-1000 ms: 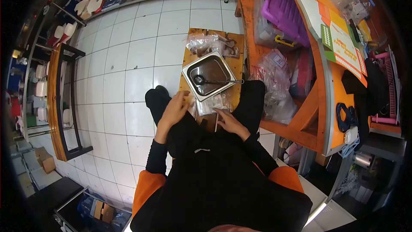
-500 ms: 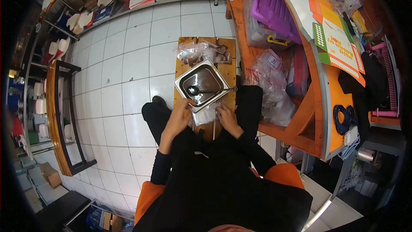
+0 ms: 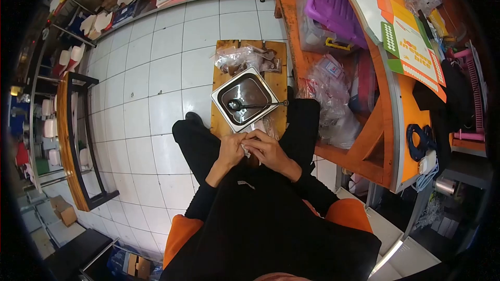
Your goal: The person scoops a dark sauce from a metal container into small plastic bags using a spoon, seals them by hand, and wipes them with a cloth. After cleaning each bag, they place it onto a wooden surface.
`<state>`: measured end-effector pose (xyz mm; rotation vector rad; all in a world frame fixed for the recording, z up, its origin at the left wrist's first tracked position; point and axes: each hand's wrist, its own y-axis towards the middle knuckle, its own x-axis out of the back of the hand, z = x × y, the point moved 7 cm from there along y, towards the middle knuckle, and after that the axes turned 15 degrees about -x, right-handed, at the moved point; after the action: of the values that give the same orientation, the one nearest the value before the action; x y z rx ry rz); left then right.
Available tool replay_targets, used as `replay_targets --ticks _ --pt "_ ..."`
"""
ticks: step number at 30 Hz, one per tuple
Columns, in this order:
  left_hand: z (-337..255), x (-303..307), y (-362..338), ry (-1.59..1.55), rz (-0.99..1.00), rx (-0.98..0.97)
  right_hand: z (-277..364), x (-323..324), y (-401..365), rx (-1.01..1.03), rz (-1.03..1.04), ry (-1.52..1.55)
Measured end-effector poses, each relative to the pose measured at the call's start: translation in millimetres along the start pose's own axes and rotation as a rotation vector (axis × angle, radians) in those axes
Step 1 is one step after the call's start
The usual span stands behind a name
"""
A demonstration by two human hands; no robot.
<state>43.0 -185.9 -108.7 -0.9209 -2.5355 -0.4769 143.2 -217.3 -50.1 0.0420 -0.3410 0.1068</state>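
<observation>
My left hand (image 3: 230,152) and my right hand (image 3: 266,149) meet at the near end of a wooden stool. Their fingers are closed and pinch a clear plastic bag (image 3: 245,150), of which only a small crumpled part shows between them. More clear plastic (image 3: 266,126) lies just beyond my right fingers. Right in front of my hands, a steel food pan (image 3: 219,95) holding dark brown liquid sits at an angle on the stool (image 3: 279,83). A ladle (image 3: 259,106) rests in the pan, its dark handle lying across the right rim.
Filled plastic packets (image 3: 247,58) lie at the stool's far end. To the right stands an orange workbench (image 3: 391,140) with loose plastic bags (image 3: 330,104) and a purple lid (image 3: 333,8). A wood-topped bench (image 3: 69,140) is on the left, on the tiled floor.
Both hands have come together and closer to my body, drawing the plastic bag's edge between their fingers. Earlier they were apart, with the bag spread below the pan.
</observation>
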Motion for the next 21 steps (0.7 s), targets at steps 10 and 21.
replay_targets --ticks 10,21 --pt "29.1 35.0 -27.4 0.001 0.036 0.068 -132.5 -4.8 -25.7 -0.574 0.246 -0.418" --pt "-0.7 31.1 19.1 -0.078 0.042 0.041 -231.7 26.3 2.5 -0.766 -0.372 -0.342"
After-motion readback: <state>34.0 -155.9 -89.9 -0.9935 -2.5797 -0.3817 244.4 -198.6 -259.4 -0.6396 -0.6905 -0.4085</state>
